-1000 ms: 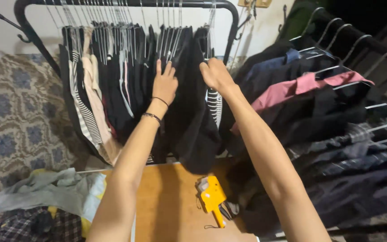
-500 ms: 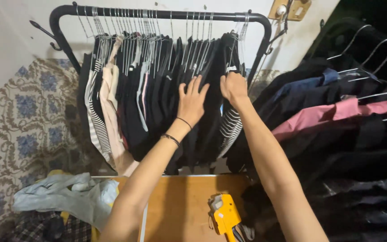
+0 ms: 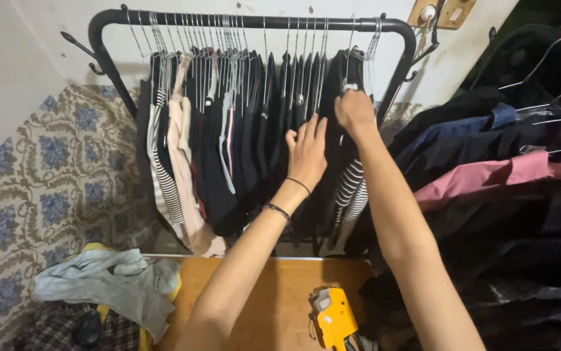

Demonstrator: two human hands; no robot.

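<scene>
Both hands climbed higher up the rack, left hand (image 3: 307, 153) spread flat against dark hanging clothes (image 3: 264, 130), right hand (image 3: 354, 110) closed around a black garment (image 3: 335, 84) near the rail (image 3: 254, 21), right end.

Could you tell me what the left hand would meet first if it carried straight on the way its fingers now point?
Probably the dark hanging garments: the left hand already lies against them, fingers pointing up toward the wire hangers and rack bar, though depth is unclear.

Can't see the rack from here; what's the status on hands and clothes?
Left hand flat on dark garments. Right hand closed on a dark garment's top near its hanger. Striped top hangs beneath.
</scene>
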